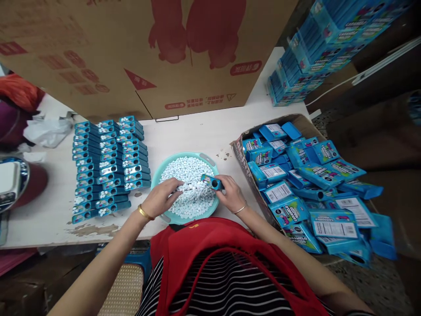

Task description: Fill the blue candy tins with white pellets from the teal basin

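Note:
My right hand [232, 193] grips a small blue candy box [211, 181] above the right side of a pale turquoise basin [157, 175]. The box lies on its side, its dark round opening showing. Small white candies [187, 169] fill the basin. Over its left side, my left hand [164, 195] is closed, thumb and fingers pinching the end of a narrow, trough-like holder heaped with white candies [190, 187]. This holder reaches toward the blue box; its edges are hard to make out.
Rows of blue boxes [112, 164] with white candies at their ends stand left. A carton [241, 153] heaped with blue boxes is at right. A big cardboard box [210, 87] borders the table's back. Packed blue boxes [312, 57] are stacked far right.

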Demonstrator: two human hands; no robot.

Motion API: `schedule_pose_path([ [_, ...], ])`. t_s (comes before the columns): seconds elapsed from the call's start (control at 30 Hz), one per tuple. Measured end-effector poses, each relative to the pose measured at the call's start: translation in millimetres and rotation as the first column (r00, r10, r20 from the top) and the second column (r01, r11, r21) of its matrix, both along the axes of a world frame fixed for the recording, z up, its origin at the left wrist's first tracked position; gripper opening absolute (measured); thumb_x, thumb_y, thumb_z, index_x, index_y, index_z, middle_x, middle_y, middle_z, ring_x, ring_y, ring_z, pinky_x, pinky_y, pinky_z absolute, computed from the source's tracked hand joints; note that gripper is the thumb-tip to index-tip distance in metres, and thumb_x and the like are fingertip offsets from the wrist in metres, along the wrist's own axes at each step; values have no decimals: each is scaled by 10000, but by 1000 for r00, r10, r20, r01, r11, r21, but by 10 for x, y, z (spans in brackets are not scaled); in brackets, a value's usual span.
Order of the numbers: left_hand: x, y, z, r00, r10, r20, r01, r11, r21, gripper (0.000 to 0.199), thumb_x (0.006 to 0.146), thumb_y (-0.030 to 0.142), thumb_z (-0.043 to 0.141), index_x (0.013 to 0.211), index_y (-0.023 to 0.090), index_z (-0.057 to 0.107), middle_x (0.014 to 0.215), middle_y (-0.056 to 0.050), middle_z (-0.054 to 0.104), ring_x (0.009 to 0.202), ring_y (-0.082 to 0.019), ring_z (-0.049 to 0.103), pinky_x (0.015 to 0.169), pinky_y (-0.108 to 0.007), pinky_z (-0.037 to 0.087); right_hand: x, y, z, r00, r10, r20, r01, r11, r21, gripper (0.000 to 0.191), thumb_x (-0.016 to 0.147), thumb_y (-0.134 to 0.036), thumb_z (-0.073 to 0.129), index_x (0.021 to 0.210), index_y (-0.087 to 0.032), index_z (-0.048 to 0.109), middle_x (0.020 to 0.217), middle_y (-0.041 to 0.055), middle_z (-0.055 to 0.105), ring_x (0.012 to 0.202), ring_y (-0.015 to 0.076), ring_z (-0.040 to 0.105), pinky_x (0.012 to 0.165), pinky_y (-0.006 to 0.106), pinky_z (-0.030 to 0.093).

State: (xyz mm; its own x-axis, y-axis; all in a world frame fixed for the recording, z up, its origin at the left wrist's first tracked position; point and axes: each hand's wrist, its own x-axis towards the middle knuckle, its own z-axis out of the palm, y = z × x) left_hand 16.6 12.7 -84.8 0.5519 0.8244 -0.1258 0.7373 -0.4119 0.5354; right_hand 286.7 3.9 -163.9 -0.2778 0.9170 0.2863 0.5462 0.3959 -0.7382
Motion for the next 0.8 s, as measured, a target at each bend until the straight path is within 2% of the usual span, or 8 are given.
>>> schedule_pose_path([
  [0.17, 204, 41, 314, 968, -61, -243, 74, 996, 48, 236, 923, 286, 416, 1060, 166, 566, 967, -94, 612, 916, -234, 582, 793, -370, 481, -150, 15, -20, 997, 72, 18, -73, 996, 53, 391, 776, -103, 504, 1160, -171, 522, 1089, 135, 628, 1030, 288, 569, 898, 452, 494],
  [0.37, 653, -16, 705, 815, -76, -575, 157, 983, 93, 176, 881, 105, 422, 931, 140, 587, 831, -92, 610, 779, -230, 587, 679, -355, 475, -224, -20, -65, 995, 102, 17, -103, 991, 87, 410, 764, -86, 505, 1165, -169, 514, 1088, 128, 629, 1029, 283, 568, 898, 458, 501],
  [0.47, 804, -63, 893, 760, -98, -642, 202, 975, 90, 196, 879, 76, 405, 905, 133, 592, 831, -94, 609, 788, -249, 588, 659, -368, 473, -235, -28, -90, 995, 102, 2, -102, 989, 108, 404, 774, -90, 511, 1171, -165, 507, 1089, 129, 629, 1029, 280, 569, 897, 455, 504],
  [0.53, 792, -63, 945, 755, -100, -648, 217, 971, 103, 188, 882, 87, 416, 897, 138, 596, 839, -90, 608, 799, -251, 585, 659, -367, 469, -232, -29, -102, 995, 101, -10, -99, 989, 110, 407, 785, -97, 510, 1184, -175, 500, 1086, 122, 629, 1028, 275, 572, 893, 454, 507],
  [0.6, 657, -29, 888, 778, -75, -624, 208, 968, 142, 177, 894, 116, 425, 927, 145, 596, 854, -82, 605, 808, -241, 579, 676, -358, 464, -216, -27, -107, 995, 96, -27, -93, 990, 108, 403, 796, -106, 510, 1192, -180, 497, 1084, 122, 629, 1032, 274, 574, 895, 453, 505],
  [0.67, 408, 26, 686, 810, -20, -586, 148, 974, 171, 177, 911, 166, 425, 979, 152, 588, 888, -80, 601, 836, -232, 573, 705, -349, 458, -181, -25, -104, 996, 79, -47, -75, 993, 91, 385, 812, -128, 518, 1193, -182, 499, 1090, 127, 629, 1037, 274, 577, 898, 449, 503],
  [0.73, 106, 75, 334, 828, 43, -559, 44, 989, 141, 191, 918, 206, 425, 1016, 149, 579, 927, -91, 598, 878, -233, 569, 733, -346, 452, -126, -24, -92, 997, 36, -70, -32, 998, 58, 358, 830, -170, 541, 1186, -190, 507, 1088, 126, 629, 1025, 271, 585, 884, 440, 509],
  [0.8, -148, 95, -117, 817, 88, -570, -82, 996, 38, 182, 895, 157, 424, 974, 132, 586, 917, -108, 598, 887, -243, 568, 748, -356, 446, -55, -25, -74, 995, -22, -94, 24, 1000, 20, 337, 841, -222, 570, 1173, -198, 517, 1074, 121, 631, 1004, 266, 595, 865, 430, 515],
])
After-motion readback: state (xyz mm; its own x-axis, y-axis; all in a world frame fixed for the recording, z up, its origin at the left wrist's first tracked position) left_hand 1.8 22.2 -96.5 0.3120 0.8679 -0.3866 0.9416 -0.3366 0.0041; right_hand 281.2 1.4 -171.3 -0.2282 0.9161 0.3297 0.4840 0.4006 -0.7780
